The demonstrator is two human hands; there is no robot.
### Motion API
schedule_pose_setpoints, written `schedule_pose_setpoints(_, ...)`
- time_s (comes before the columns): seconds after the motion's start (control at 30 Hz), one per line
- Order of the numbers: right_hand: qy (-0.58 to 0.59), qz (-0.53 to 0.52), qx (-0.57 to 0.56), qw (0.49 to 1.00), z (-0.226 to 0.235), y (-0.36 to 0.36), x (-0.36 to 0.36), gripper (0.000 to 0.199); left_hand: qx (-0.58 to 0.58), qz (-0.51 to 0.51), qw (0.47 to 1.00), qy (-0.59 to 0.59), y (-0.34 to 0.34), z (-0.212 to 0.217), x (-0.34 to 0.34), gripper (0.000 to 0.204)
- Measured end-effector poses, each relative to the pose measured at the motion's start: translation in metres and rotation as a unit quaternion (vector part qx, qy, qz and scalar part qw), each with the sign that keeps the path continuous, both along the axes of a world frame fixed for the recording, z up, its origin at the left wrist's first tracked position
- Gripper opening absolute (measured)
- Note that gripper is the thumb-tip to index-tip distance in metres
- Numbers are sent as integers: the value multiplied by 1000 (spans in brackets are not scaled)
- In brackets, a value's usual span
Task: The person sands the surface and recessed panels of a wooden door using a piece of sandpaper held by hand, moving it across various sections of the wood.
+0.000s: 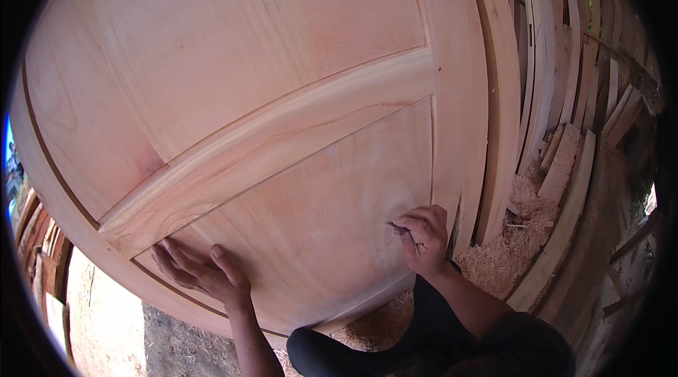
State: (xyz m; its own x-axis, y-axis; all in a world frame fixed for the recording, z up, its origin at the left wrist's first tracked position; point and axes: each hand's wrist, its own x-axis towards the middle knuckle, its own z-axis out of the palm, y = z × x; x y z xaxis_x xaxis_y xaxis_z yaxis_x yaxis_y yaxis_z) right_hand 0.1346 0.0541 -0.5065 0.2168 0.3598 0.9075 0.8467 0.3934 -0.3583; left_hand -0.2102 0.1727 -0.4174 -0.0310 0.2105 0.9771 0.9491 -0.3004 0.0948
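Note:
A large pale wooden panel door (332,172) fills the middle of the view, with recessed panels set between raised rails and stiles. My left hand (201,271) rests on the lower panel near its left corner, fingers stretched out and apart, holding nothing. Over the right part of the same panel, my right hand (424,236) is closed in a pinch. Between its thumb and fingers sticks out a small brown folded piece (395,228), which could be sandpaper; most of it is hidden by the fingers.
Several long planks (540,45) stand on the right beside the door. Wood shavings (508,253) and offcuts cover the ground there. Stacked timber (46,250) lies at the far left. My dark-clad knee (318,352) is close to the door's lower edge.

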Motion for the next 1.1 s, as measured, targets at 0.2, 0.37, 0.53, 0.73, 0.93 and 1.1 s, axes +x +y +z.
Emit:
schedule_pose_setpoints(0.2,-59,-142,229,961,83,68,92,34,44,45,993,99,1,0,22,73)
schedule_pose_setpoints(0.37,-148,-162,278,935,114,106,113,37,47,8,996,76,4,1,32,74)
schedule_pose_setpoints(0.53,-169,-152,265,937,110,108,117,42,57,0,997,60,4,5,35,74)
schedule_pose_setpoints(0.73,-129,-136,239,953,112,109,105,34,58,0,996,62,6,4,35,75)
schedule_pose_setpoints(0.93,-150,-138,205,957,118,104,116,29,64,6,996,65,9,3,34,76)
schedule_pose_setpoints(1.1,-184,-78,201,959,111,104,102,38,59,20,996,68,11,1,28,78)
